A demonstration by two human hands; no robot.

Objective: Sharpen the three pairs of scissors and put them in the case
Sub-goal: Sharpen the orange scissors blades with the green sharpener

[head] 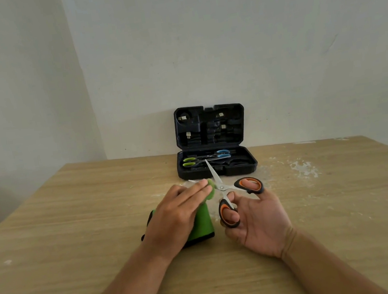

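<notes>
My right hand (257,222) holds the orange-handled scissors (239,190) spread wide, fingers through both handle loops. One blade points up toward the case; the other runs left under my left hand. My left hand (179,211) lies with straight fingers on top of the green and black sharpener (202,223), pressing it to the table. The black case (217,168) stands open at the back of the table, lid against the wall. Inside it lie the green-handled scissors (190,161) and the blue-handled scissors (222,154).
A wooden table (74,226) carries everything, with white scuffed patches (303,169) to the right of the case. Pale walls meet in a corner behind the table. The table's left edge falls away at the far left.
</notes>
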